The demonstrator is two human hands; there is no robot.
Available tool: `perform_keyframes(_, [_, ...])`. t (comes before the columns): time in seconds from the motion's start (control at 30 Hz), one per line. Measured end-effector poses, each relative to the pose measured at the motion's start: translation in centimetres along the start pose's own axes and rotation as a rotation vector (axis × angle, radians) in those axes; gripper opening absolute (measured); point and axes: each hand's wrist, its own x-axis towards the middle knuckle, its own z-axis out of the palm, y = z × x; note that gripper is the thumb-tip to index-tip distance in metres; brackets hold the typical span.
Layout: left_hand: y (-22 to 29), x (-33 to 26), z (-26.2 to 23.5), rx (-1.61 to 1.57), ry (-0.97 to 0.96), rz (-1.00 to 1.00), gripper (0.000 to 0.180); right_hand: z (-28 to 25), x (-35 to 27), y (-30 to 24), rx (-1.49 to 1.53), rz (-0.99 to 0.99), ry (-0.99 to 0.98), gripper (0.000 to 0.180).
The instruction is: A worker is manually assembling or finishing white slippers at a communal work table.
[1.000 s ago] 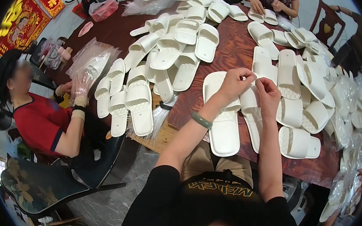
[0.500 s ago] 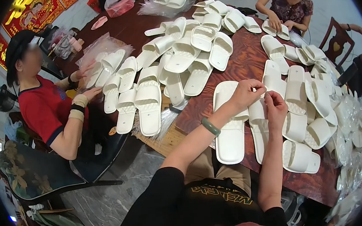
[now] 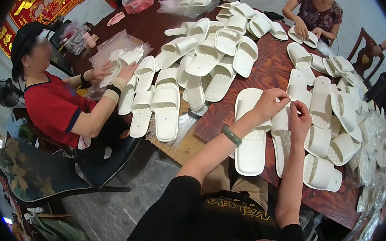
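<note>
My left hand [image 3: 269,103], with a green bangle [image 3: 232,136] on its wrist, is closed in a pinch above a pair of white slippers. My right hand [image 3: 300,119] is pinched close beside it, fingertips a little apart from the left ones. Whatever lies between the fingertips is too small to make out. Beneath my left forearm rests one white slipper [image 3: 250,157], its toe toward the table's near edge. The second white slipper [image 3: 280,136] lies next to it, partly covered by my right hand and forearm.
A heap of white slippers [image 3: 206,57] covers the middle of the dark red table [image 3: 272,51]. Bagged slippers [image 3: 381,150] pile up at the right. Thin clear strands [image 3: 182,128] lie at the near edge. Co-workers handle slippers at left, right and far side; a chair [image 3: 46,172] stands left.
The view has shifted slightly, so the scene sits further right. My hands stay pinched over the same slippers. The left co-worker's hands have moved onto the slippers on the plastic bags.
</note>
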Motion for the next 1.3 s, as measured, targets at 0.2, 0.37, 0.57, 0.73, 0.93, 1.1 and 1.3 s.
perform_keyframes(0.2, [0.0,0.2,-0.2,-0.005,-0.020,-0.005,0.014,-0.2,0.2,0.7,0.006,0.011,0.000,0.010])
perform_keyframes(0.37, [0.2,0.2,-0.1,-0.056,-0.035,-0.053,0.013,-0.2,0.0,-0.2,0.059,0.083,-0.033,0.012])
perform_keyframes(0.57, [0.5,-0.2,-0.2,-0.037,-0.050,-0.057,0.014,-0.3,0.1,0.4,0.060,0.057,-0.026,0.013])
perform_keyframes(0.73, [0.3,0.0,-0.3,-0.028,-0.045,-0.055,0.014,-0.5,0.1,0.2,0.078,0.093,-0.049,0.014])
perform_keyframes(0.93, [-1.0,0.5,-0.2,-0.055,-0.022,-0.003,0.013,-0.7,0.8,2.0,0.067,0.050,-0.062,0.015])
perform_keyframes(1.1, [-1.6,1.3,0.9,-0.032,-0.103,0.001,0.014,-1.4,1.1,1.5,0.011,0.020,-0.023,0.013])
perform_keyframes(1.3, [-0.5,0.6,-0.2,0.014,-0.023,-0.138,0.011,1.0,0.8,2.1,0.061,-0.055,-0.092,0.013])
